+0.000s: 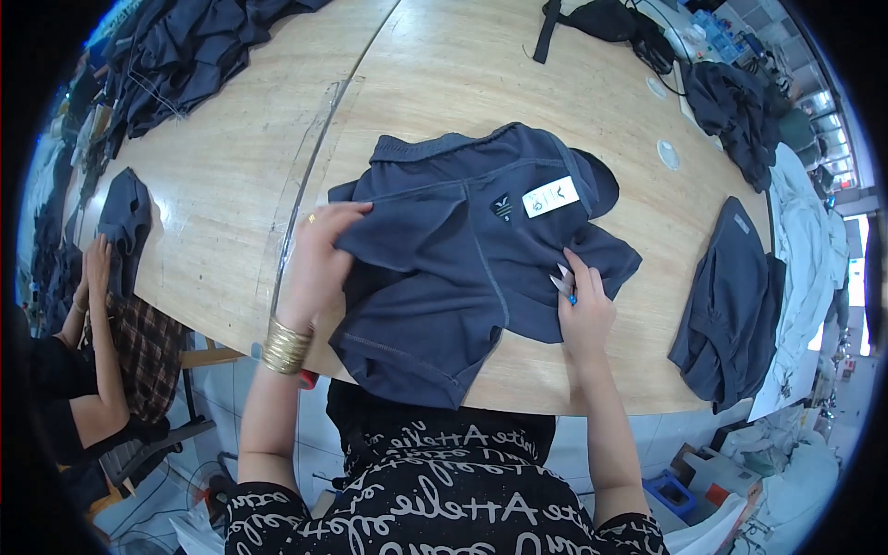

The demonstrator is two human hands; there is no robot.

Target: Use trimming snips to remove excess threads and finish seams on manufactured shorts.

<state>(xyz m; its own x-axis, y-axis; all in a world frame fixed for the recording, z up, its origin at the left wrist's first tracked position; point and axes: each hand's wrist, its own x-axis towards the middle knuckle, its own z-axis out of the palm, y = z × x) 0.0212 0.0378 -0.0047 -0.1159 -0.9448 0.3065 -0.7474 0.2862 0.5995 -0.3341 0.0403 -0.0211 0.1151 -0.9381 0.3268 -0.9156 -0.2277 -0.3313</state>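
Left hand (319, 254) pinches shorts (453, 259) edge | right hand (583, 314) grips small clippers (564, 285) on fabric | white rectangular label (550, 196) near waistband

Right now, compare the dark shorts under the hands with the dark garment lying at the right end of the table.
The shorts lie spread open in front of the person, while the garment at the right sits folded in a narrow stack. The shorts carry a white tag; no such white tag shows on the garment at the right. The left hand and right hand touch the shorts; nothing touches the other. Both are dark navy and rest on the wooden table.
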